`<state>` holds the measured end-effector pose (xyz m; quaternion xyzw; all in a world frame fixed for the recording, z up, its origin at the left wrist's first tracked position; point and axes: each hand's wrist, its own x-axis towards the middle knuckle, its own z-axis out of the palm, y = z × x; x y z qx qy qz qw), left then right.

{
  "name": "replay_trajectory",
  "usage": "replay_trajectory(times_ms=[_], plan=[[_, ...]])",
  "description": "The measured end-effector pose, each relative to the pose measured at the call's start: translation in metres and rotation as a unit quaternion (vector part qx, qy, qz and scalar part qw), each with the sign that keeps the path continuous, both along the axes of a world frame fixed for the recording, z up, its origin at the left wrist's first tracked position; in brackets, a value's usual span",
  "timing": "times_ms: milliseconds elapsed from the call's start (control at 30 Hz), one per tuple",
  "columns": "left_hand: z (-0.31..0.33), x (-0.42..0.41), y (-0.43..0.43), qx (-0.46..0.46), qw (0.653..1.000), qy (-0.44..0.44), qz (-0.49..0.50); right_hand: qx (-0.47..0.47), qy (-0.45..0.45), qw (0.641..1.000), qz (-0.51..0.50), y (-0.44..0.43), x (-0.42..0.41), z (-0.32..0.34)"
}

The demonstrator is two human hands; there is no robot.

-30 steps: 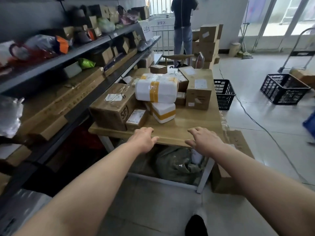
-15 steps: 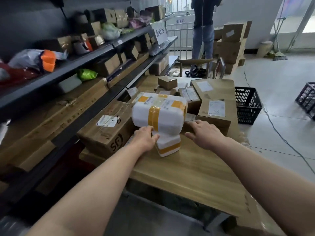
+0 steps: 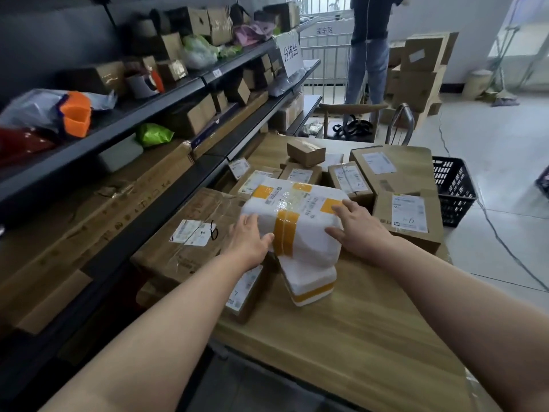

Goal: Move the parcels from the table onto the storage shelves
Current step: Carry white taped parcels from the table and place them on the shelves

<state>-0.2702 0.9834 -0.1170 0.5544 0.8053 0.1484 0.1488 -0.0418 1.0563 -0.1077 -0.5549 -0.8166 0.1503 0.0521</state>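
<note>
A large white foam parcel [image 3: 300,203] banded with yellow tape sits on top of a smaller white foam parcel [image 3: 312,285] on the wooden table [image 3: 356,337]. My left hand [image 3: 249,242] presses flat against the large parcel's left side, thumb on its front face. My right hand [image 3: 356,230] lies spread over its right top corner, thumb on the front. The grey storage shelves [image 3: 124,135] run along the left, holding boxes and bags.
A big brown box [image 3: 190,233] lies left of the foam parcels and a labelled carton [image 3: 410,218] right of them, with several smaller boxes behind. A black basket [image 3: 454,188] stands on the floor beside the table. A person [image 3: 368,55] stands at the far end.
I have come closer to the table. Both hands rose from the table's front edge to the large white parcel and now touch its two sides.
</note>
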Motion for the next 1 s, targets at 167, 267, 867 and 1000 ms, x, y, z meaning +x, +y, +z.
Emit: replay_trajectory(times_ms=[167,267,867,1000], plan=[[-0.009,-0.018,0.032,-0.006,0.999,-0.029,0.037,-0.009,0.030,0.998,-0.055,0.024,-0.021,-0.004],[-0.011,-0.031,0.053,-0.019,0.999,-0.034,0.034,-0.013,0.047,0.997,-0.064,0.028,-0.032,-0.010],[-0.009,-0.029,0.147,-0.051,0.998,0.002,-0.023,-0.032,0.128,0.985,-0.113,0.002,-0.036,-0.044],[-0.003,-0.021,0.136,-0.045,0.999,-0.003,-0.014,-0.024,0.124,0.987,-0.098,0.000,-0.024,-0.036]])
